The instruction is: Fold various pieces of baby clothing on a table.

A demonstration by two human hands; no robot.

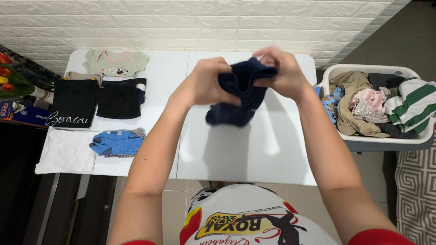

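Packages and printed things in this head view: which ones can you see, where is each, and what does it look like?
Box: at the far left edge beside the white table, flat and rectangular, blue with orange.
Black folded garment: on the table's left side, white script lettering along its lower edge.
Baby bodysuit: at the table's back left, pale green with pink trim and a small cartoon print.
No screens or signs show.

This is a home, at a spot used for sorting laundry. A white folding table (254, 154) stands against a white brick-pattern wall (204, 22) on a tiled floor, with folded clothes (119, 97) laid out on it. A white laundry basket (386, 140) heaped with mixed garments sits beside it, near a patterned rug (418, 190) and tulips (7, 72).
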